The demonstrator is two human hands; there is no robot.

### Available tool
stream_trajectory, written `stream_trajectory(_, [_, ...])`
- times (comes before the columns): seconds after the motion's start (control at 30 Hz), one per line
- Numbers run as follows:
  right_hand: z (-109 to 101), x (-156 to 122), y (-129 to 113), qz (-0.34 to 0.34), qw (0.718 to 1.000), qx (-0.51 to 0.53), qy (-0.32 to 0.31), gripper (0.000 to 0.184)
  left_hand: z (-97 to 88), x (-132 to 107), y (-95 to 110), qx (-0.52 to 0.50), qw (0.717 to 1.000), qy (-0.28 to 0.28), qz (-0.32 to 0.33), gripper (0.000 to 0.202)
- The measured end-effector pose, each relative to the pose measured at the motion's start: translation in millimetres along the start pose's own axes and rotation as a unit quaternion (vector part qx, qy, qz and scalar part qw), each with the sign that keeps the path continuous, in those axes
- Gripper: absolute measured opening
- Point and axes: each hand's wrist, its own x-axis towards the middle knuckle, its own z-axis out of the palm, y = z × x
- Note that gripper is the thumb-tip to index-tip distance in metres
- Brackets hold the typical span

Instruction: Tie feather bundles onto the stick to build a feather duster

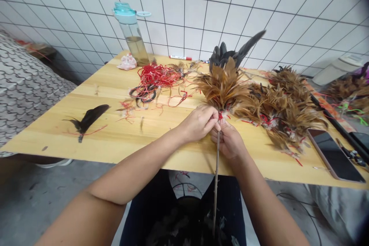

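Observation:
My left hand (pixel 198 123) and my right hand (pixel 229 140) are both closed around the top of a thin wooden stick (pixel 216 184) that runs down over the table edge toward my lap. A head of brown and grey feathers (pixel 223 80) fans out above my fingers, bound with red string (pixel 221 115) right at my fingertips. The left hand's fingers pinch at the red binding; the right hand grips the stick just below it.
A wooden table (pixel 121 138) carries a pile of brown feather bundles (pixel 285 107), a tangle of red string (pixel 157 77), a single dark feather (pixel 89 119), a water bottle (pixel 133 34), a red marker (pixel 180 57) and a phone (pixel 334 153). A patterned cushion (pixel 23 84) lies at left.

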Motion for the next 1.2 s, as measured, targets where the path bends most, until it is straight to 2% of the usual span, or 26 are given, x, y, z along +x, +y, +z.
stream_trajectory(0.23, [1.9,-2.4,-4.8,0.006,0.999,0.024,-0.025,0.044,-1.7,-1.0,-0.8,0.000,1.000,-0.007,0.006,0.008])
stream_trajectory(0.33, [2.1,-2.2,-5.6,0.002,1.000,0.022,-0.016,0.044,1.6,-1.0,-1.1,-0.008,1.000,0.011,0.002,0.007])
stream_trajectory(0.5, [1.0,-0.1,-7.0,0.018,0.999,0.049,-0.006,0.044,7.4,0.0,-1.9,0.033,0.998,0.047,0.029,0.008])
stream_trajectory(0.73, [3.5,-0.5,-8.4,0.023,0.998,0.055,0.001,0.045,7.1,-0.8,-4.1,0.042,0.997,0.065,0.008,0.007])
stream_trajectory(1.0, [1.8,1.0,-3.4,0.008,0.999,0.033,0.004,0.044,6.5,-1.0,-4.3,0.069,0.996,0.038,0.041,0.007])
stream_trajectory(1.2, [0.2,2.8,1.9,0.009,0.999,0.021,0.024,0.044,6.7,0.3,-5.0,0.076,0.996,0.027,0.026,0.009])
